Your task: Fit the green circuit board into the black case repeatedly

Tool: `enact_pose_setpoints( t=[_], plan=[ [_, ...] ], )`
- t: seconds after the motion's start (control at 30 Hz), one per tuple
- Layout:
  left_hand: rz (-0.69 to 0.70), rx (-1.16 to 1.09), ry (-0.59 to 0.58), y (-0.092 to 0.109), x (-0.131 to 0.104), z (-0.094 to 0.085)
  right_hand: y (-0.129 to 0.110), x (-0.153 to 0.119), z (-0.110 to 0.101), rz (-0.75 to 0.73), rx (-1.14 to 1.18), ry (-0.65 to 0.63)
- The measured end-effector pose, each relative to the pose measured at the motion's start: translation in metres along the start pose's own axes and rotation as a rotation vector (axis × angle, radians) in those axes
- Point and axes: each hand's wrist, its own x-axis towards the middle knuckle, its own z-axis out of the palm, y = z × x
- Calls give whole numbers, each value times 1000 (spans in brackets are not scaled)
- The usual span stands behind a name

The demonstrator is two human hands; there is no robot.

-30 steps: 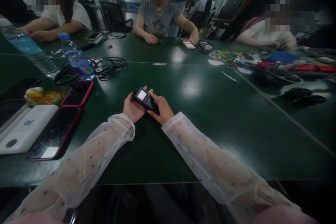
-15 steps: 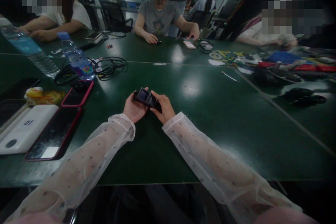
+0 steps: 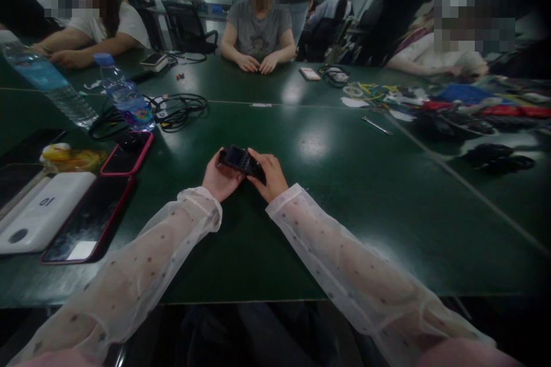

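Observation:
Between my hands, over the dark green table (image 3: 344, 229), is a small black device (image 3: 236, 156) with a square screen and a row of buttons beside it. Its exact kind is not plain. My left hand (image 3: 221, 178) cups it from the left and below, with the thumb along its edge. On the other side, my right hand (image 3: 269, 175) has its thumb and fingers closed around the device's right end. The screen faces up toward me and looks dark. Both wrists are in sheer white sleeves with small stars.
At left lie a white power bank (image 3: 47, 212), a dark phone (image 3: 90, 221), a pink-edged phone (image 3: 128, 153) and two water bottles (image 3: 127, 94). Black cables (image 3: 185, 110) coil behind them. A wrench (image 3: 376, 125) and tangled wires (image 3: 387, 94) are at right. Several people sit around the table.
My hands and the black device stay almost where they were. The person opposite has drawn one hand back from the phone on the far side and brought both hands together.

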Motion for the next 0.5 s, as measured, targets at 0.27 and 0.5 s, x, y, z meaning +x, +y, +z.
enact_pose_setpoints(
  t=[0.27, 0.5],
  plan=[
    [-7, 25, 42, -1, -1, 2, 5, 1, 1, 0, -48, 45],
    [-33, 47, 28, 0, -2, 4, 6, 1, 0, -7, -64, 72]
  ],
)
